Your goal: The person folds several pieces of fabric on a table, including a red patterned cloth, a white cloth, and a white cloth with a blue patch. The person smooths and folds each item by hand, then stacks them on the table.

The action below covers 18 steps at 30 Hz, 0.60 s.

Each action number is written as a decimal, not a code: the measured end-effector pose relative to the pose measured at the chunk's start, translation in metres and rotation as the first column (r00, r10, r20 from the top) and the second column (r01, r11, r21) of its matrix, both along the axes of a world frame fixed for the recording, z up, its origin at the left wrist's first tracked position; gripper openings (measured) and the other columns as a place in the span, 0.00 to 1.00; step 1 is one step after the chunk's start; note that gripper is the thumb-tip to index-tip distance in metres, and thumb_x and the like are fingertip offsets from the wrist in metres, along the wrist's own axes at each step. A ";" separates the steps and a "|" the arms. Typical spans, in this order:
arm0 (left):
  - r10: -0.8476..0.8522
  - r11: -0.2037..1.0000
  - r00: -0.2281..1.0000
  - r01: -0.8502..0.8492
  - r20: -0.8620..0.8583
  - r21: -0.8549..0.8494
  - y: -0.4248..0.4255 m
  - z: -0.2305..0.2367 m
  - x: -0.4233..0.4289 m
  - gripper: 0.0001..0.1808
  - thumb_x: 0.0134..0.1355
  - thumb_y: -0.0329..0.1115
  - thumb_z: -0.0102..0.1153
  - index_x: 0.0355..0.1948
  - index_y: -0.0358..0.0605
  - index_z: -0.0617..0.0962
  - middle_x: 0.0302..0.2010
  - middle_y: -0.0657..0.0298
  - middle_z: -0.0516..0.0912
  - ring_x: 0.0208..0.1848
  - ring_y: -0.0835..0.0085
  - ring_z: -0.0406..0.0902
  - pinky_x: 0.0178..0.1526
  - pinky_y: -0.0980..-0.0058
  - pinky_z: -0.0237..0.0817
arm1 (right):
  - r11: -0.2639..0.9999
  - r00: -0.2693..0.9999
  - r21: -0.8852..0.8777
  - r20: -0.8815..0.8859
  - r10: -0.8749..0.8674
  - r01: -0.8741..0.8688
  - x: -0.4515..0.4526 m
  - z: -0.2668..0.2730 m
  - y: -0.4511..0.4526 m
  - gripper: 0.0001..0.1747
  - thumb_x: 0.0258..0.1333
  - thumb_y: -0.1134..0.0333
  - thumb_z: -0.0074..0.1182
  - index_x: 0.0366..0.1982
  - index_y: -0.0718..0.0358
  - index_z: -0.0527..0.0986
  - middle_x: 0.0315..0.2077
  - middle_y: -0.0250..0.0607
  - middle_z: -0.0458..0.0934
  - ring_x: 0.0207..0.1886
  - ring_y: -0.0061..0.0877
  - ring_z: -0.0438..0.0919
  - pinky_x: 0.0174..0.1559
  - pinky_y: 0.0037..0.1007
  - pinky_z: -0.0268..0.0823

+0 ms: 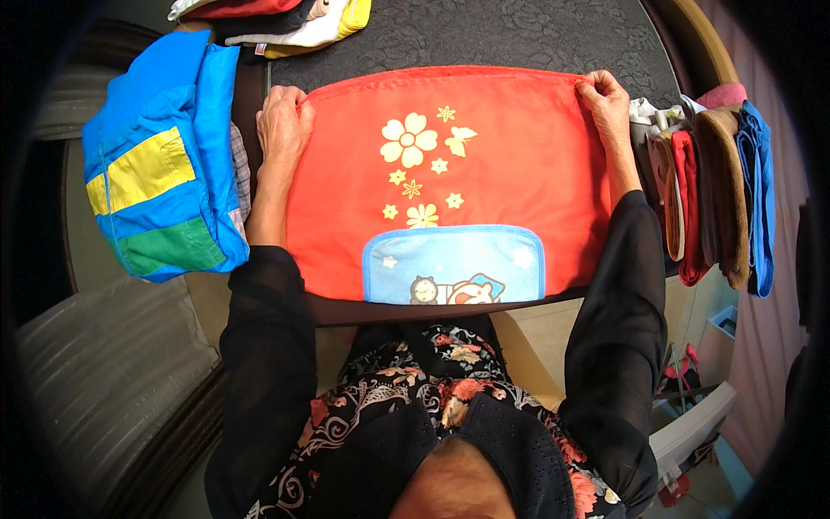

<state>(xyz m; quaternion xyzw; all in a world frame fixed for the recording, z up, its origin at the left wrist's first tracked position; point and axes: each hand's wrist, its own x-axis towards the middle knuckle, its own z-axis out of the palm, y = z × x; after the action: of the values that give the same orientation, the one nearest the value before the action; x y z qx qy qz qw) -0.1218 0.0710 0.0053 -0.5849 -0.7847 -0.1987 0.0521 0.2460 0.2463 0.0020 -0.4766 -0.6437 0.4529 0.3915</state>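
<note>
A red cloth with yellow printed flowers and a butterfly (337, 188) lies spread over the table's near part. My left hand (283, 123) grips its far left corner between thumb and fingers. At the far right corner, my right hand (604, 97) pinches the same cloth. A light blue panel with a cartoon print (454, 259) is on the cloth's near edge, centred in front of me; whether it is sewn on or a separate piece I cannot tell.
Folded blue cloth with yellow and green patches (155, 162) hangs at the table's left edge. Folded clothes (305, 26) lie at the far left. More folded clothes (720, 194) stand in a row at the right. The tabletop (519, 32) is dark and patterned.
</note>
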 end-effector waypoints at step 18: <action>-0.164 0.982 0.975 0.147 -0.151 -0.116 -0.046 0.016 0.052 0.25 0.47 0.36 0.50 0.48 0.46 0.65 0.51 0.56 0.60 0.53 0.57 0.55 0.49 0.62 0.50 | 0.880 0.586 0.464 0.741 -0.328 -0.095 -0.014 -0.056 0.013 0.12 0.44 0.56 0.45 0.29 0.55 0.69 0.22 0.41 0.74 0.29 0.36 0.73 0.30 0.34 0.64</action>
<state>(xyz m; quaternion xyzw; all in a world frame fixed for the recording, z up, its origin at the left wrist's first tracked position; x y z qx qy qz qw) -0.0694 0.0251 0.0210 -0.6605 -0.7390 -0.1135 0.0686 0.2319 0.2595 -0.0539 -0.5647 -0.8033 -0.0032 0.1892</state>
